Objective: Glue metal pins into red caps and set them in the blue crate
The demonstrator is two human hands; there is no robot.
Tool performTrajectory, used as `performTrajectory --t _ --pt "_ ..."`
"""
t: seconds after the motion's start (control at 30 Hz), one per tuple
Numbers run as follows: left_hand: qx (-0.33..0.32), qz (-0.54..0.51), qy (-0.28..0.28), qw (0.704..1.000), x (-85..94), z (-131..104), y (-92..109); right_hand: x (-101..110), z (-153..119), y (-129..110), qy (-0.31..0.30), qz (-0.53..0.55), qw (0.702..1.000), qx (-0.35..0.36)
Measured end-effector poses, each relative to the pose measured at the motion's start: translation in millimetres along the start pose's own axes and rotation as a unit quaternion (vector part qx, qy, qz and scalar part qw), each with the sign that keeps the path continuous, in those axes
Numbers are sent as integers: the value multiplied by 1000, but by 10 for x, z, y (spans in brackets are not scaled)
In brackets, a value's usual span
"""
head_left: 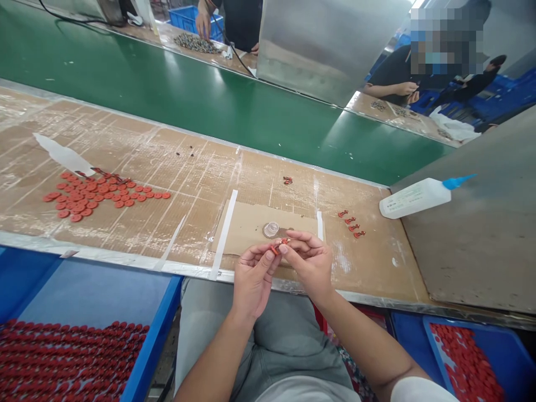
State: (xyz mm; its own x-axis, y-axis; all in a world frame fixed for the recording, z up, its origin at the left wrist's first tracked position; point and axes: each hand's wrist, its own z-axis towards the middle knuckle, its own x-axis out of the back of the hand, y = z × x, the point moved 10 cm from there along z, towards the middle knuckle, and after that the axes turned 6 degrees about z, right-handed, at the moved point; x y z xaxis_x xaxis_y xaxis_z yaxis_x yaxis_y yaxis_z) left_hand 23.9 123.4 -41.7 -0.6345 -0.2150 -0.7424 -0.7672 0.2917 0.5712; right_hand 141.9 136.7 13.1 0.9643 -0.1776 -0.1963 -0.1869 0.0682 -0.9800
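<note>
Brown workbench (pixel 201 173) before a green belt (pixel 201 95); left hand (pixel 253 282) and right hand (pixel 312 265) pinch a small red part (pixel 276 248).
It is over the near edge, near a clear round piece (pixel 271 229); farther out, a white bottle (pixel 419 198) is at right, red discs (pixel 100 190) at left.

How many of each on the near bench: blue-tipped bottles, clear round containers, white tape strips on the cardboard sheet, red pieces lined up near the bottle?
Bottle: 1
Clear container: 1
Tape strips: 2
Lined-up red pieces: 4
Total: 8
</note>
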Motion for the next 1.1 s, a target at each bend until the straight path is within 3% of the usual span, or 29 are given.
performTrajectory --t 0.1,0.23,0.37,0.5,0.63,0.77,1.1 --pt "26 -9 2 1000 -31 -12 -58 206 -39 -90 49 1 998 45" --pt "75 -46 -8 996 -55 -19 -148 706 -133 -342 151 -90 976 127" --pt "95 -48 -19 994 -56 -20 -192 1300 -162 -532 215 -235 934 162" --pt "108 -43 -21 993 -54 -22 -248 1893 -124 -539 228 -381 884 147" --pt "116 -36 -30 992 -87 -30 -302 2301 -129 -506 246 -499 820 136" --pt "123 -18 -31 992 -127 -40 -359 2475 -96 -411 254 -526 804 110" --pt "140 -18 -19 990 -169 -25 -452 2548 7 -321 250 -518 811 102"
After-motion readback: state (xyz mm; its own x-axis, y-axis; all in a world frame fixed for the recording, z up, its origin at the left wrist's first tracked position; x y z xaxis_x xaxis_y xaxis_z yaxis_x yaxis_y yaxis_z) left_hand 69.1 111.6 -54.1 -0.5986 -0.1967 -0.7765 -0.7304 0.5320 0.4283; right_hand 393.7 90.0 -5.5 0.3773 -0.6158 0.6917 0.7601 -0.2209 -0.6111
